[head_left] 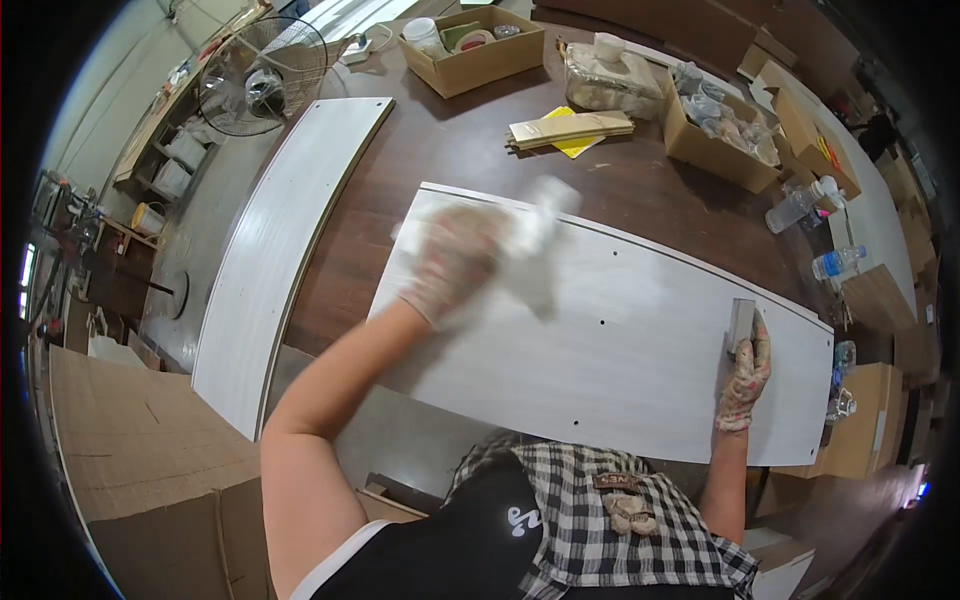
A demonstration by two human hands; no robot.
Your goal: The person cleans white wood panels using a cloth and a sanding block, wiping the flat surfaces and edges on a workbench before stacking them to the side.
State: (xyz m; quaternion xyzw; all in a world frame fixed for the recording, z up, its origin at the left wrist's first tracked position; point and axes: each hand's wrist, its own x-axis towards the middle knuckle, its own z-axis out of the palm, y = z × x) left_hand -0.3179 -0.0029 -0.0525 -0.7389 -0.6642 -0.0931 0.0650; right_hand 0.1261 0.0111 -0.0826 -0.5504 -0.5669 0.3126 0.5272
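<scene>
A long white board (pixel 520 350) with several small dark holes lies in front of me on the brown table. Over its left end is my left hand (pixel 455 258), in a stained glove and smeared by motion. The hand is closed on a white cloth (pixel 548 208), whose loose end flares out to the right, also blurred. Near the board's right end my right hand (pixel 744 385), gloved too, grips a small grey rectangular block (pixel 741 322) with its fingers along the block's side. The underside of the block is hidden.
Another long white panel (pixel 285 240) lies to the left. Farther back on the table (pixel 440 140) are a cardboard box of tapes (pixel 480 65), wood strips (pixel 570 129) and a box of plastic-wrapped pieces (pixel 722 140). Plastic bottles (pixel 795 208) line the right side. A fan (pixel 263 85) stands far left.
</scene>
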